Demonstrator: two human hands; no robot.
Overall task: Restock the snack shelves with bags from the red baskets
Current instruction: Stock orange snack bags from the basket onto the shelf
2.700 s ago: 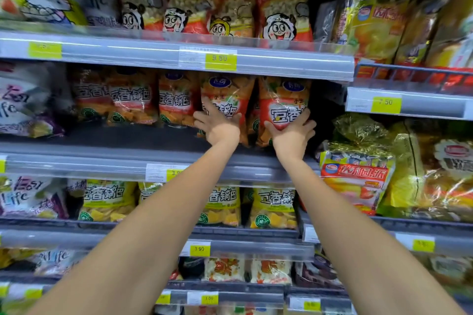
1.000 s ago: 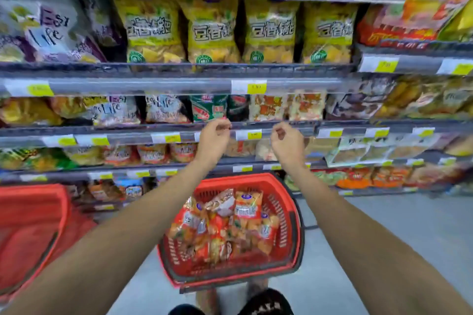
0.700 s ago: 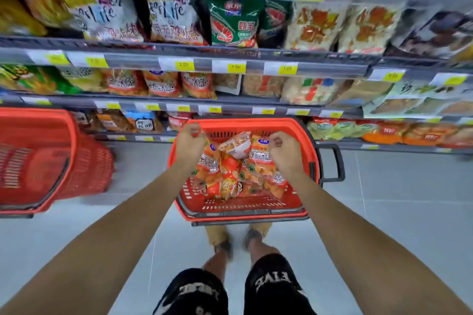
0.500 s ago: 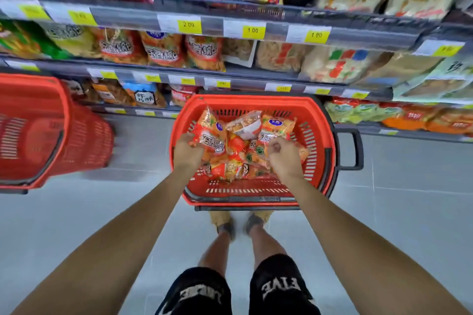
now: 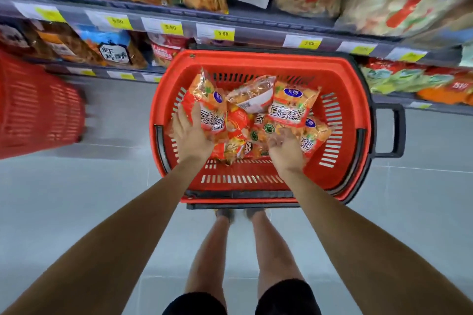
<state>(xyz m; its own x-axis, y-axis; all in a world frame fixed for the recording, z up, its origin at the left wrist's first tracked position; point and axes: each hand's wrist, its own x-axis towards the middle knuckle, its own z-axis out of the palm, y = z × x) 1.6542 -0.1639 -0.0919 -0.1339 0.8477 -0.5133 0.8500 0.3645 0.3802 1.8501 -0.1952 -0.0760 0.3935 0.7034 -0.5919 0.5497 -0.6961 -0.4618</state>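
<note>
A red basket [image 5: 343,79] stands on the floor in front of my feet, holding several orange snack bags. My left hand [image 5: 190,133] is inside it, fingers straight and spread against the left orange bag [image 5: 207,105]. My right hand [image 5: 285,148] lies on the bags at the lower right, over an orange bag [image 5: 316,135]. Its fingers are bent down and blurred, so a grip is not plain. Another orange bag [image 5: 294,107] and a pale bag [image 5: 252,98] lie on top, untouched.
A second red basket [image 5: 38,110] sits blurred at the left. Low snack shelves [image 5: 256,30] with yellow price tags run behind the baskets. The basket's black handle [image 5: 391,130] sticks out to the right. Grey tiled floor [image 5: 76,199] surrounds my legs.
My hands left the shelf bags and dropped down into the basket as my view tilted to the floor. The left hand went from curled to spread on a bag.
</note>
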